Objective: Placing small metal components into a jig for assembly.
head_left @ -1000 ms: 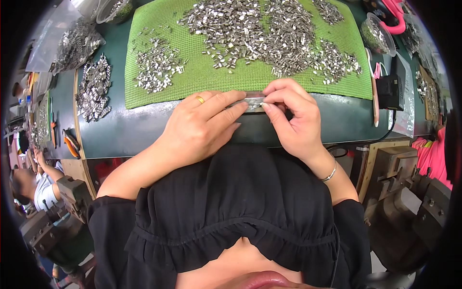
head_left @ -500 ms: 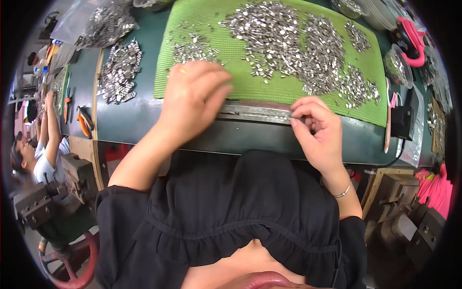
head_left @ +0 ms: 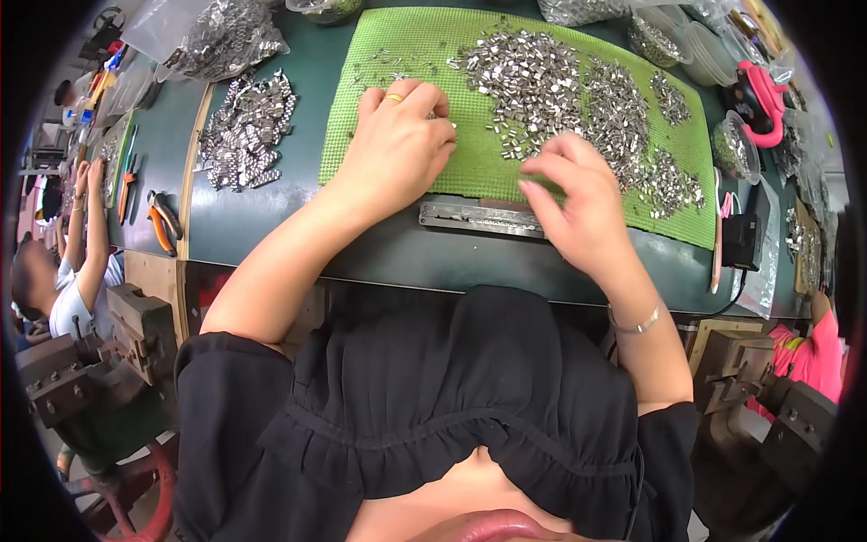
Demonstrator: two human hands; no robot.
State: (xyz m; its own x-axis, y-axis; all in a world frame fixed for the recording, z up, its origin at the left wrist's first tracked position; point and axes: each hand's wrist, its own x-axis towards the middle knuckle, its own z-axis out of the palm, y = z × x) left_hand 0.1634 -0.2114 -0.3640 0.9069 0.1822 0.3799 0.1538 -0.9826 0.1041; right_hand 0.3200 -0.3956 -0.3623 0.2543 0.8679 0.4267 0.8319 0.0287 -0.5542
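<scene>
My left hand (head_left: pixel 402 140) is over the left part of a green textured mat (head_left: pixel 470 167), its fingers curled down among a few small metal pieces. Its fingertips are partly hidden, so what they pinch cannot be made out. My right hand (head_left: pixel 582 203) hovers at the mat's near edge, thumb and fingers apart, beside a large heap of small silvery metal pieces (head_left: pixel 528 81). Along that near edge lies a narrow slotted metal bar (head_left: pixel 479 219), its right end behind my right hand. Another heap of pieces (head_left: pixel 664 181) lies right of that hand.
Linked metal strips (head_left: pixel 248 131) are piled left of the mat, with orange-handled pliers (head_left: pixel 163 221) farther left. Plastic bags and tubs (head_left: pixel 736 144) line the far and right sides. A black box (head_left: pixel 742 239) with a cable sits at right. A co-worker (head_left: pixel 77 280) works at left.
My right hand has let go of the bar's right end and moved up toward the heap, its fingers spreading. My left hand stays over the mat's left part, fingers curled more tightly.
</scene>
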